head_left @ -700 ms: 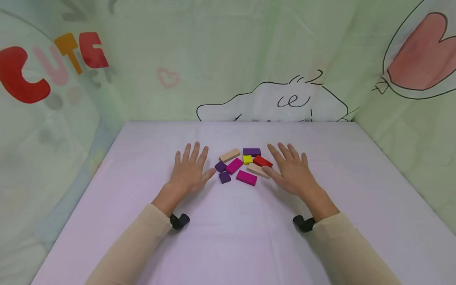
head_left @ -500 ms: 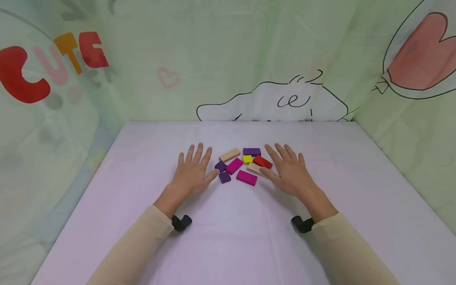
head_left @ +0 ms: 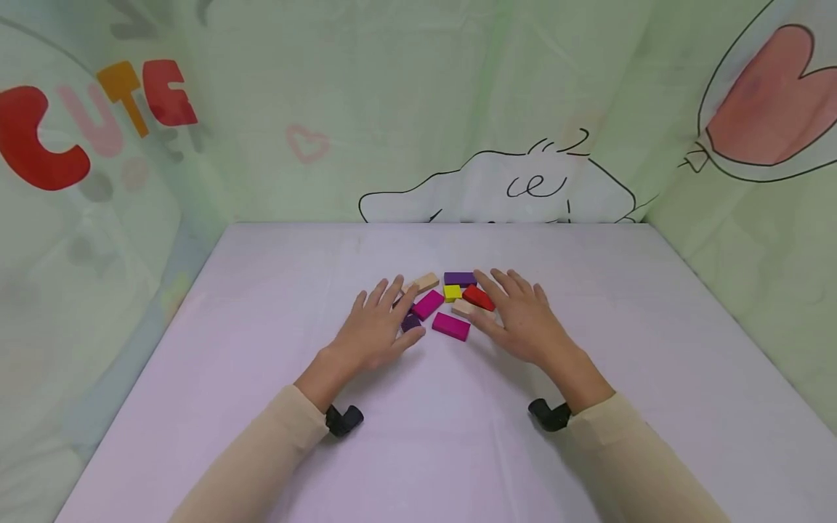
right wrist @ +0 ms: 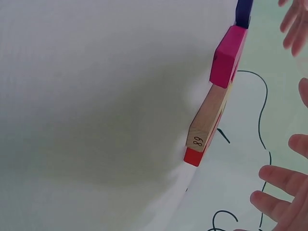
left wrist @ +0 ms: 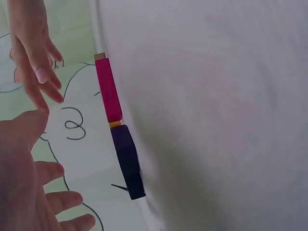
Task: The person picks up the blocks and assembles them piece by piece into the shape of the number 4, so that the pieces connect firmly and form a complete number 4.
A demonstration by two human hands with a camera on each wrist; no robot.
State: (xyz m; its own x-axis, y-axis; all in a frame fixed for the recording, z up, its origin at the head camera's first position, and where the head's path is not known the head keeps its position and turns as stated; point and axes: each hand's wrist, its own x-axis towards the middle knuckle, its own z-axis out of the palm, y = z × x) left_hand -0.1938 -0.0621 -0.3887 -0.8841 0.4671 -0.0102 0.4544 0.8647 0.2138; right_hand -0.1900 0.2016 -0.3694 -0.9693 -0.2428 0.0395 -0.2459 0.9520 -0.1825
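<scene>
The left hand (head_left: 374, 327) hangs above the left edge of a loose cluster of blocks on the pale worktop (head_left: 418, 465), its fingers straight and spread apart. Below it, partly covered, lie two small purple blocks (head_left: 411, 324) and the end of a wooden block (head_left: 427, 282). The right hand (head_left: 524, 319) hangs over the cluster's right edge, fingers also apart and extended, its thumb and index finger above a second wooden block (head_left: 461, 308) and near a red block (head_left: 478, 296). Between the hands, a yellow block (head_left: 452, 293) sits just in front of a long purple block (head_left: 460, 279); one magenta block (head_left: 429, 304) lies aslant beside the small purple pair, and another magenta block (head_left: 451, 327) lies nearest the person. Beige sleeves (head_left: 255, 461) cover both forearms, and a black device (head_left: 344, 420) shows at each wrist
</scene>
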